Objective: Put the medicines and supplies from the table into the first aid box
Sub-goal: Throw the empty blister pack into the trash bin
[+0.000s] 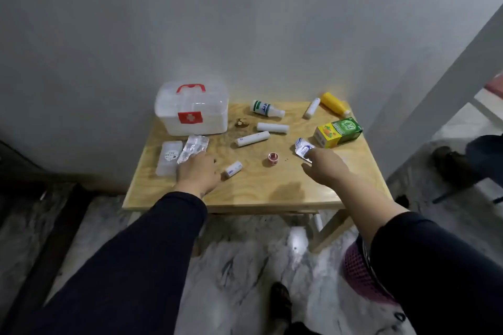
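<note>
Just in front of the closed first aid box [192, 111], the left hand [197, 173] pinches a foil blister strip [192, 148]. Well to the box's right, the right hand [325, 166] pinches another blister pack [302, 147]. Both look light, thin and crinkly, so holding them by an edge seems best.

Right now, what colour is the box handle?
Red. The handle sits on top of the clear white first aid box; head view shows it best.

Wood table [255, 193] w/ first aid box [192, 113], bottles, white tubes, blister packs, green carton [339, 132].
</note>
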